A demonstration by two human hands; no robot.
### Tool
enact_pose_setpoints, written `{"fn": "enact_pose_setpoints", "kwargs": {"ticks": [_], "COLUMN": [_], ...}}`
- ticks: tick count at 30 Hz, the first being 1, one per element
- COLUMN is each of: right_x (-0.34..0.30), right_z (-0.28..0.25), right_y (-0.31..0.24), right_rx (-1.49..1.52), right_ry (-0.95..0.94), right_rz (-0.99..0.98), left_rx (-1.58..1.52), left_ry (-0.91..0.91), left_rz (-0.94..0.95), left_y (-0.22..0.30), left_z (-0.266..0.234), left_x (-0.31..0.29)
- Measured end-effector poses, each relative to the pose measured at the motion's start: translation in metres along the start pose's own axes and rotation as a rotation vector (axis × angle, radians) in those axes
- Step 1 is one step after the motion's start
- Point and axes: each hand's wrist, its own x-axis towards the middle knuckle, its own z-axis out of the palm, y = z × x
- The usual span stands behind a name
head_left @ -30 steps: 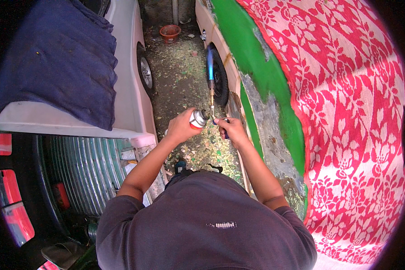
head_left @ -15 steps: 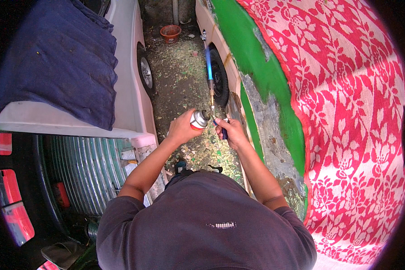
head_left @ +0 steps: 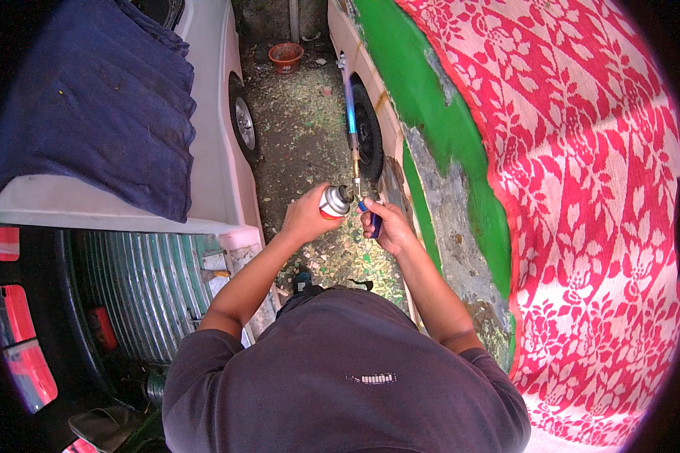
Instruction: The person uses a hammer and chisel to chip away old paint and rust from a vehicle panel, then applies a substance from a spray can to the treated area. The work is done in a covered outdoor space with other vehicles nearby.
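Observation:
My left hand [head_left: 307, 217] is wrapped round a silver gas canister [head_left: 335, 201], tilted so its dark top faces right. From the torch head by the canister's top, a brass-coloured blowtorch nozzle [head_left: 356, 157] points away from me. A long blue flame [head_left: 350, 109] burns out of its far end, alongside the tyre at the right. Close beside the torch, my right hand [head_left: 393, 229] is closed on a small dark blue lighter [head_left: 375, 224], with the thumb at its top. Whether the lighter touches the torch I cannot tell.
A car with a green, scraped panel [head_left: 461, 192] and a red-and-white patterned cloth [head_left: 582, 211] stands on my right, its tyre [head_left: 366, 132] near the flame. A white vehicle [head_left: 211, 113] under a dark blue cloth [head_left: 98, 106] is at left. Beyond lies an orange-red basin [head_left: 285, 58] on debris-strewn ground.
The lighter and the fingers of my right hand have shifted slightly downward. The flame stays lit; the left hand and canister hold almost the same place.

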Motion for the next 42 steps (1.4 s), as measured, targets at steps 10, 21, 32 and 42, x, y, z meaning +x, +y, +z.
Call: {"fn": "enact_pose_setpoints", "kwargs": {"ticks": [10, 21, 32, 42], "right_x": [0.0031, 0.0056, 0.0064, 0.0093], "right_z": [-0.0029, -0.0039, -0.0046, -0.0071], "right_y": [-0.0027, -0.0032, -0.0043, -0.0016], "right_rx": [0.061, 0.138, 0.201, 0.243], "right_ry": [-0.051, -0.076, -0.114, -0.109], "right_rz": [0.034, 0.071, 0.111, 0.144], "left_rx": [-0.025, -0.059, -0.072, -0.073], "left_ry": [0.01, 0.024, 0.061, 0.047], "left_rz": [0.019, 0.032, 0.076, 0.038], "left_y": [-0.0004, -0.0009, -0.0031, -0.0016], "left_z": [0.0011, 0.0039, 0.0073, 0.0067], "left_x": [0.0048, 0.0076, 0.0098, 0.0096]}}
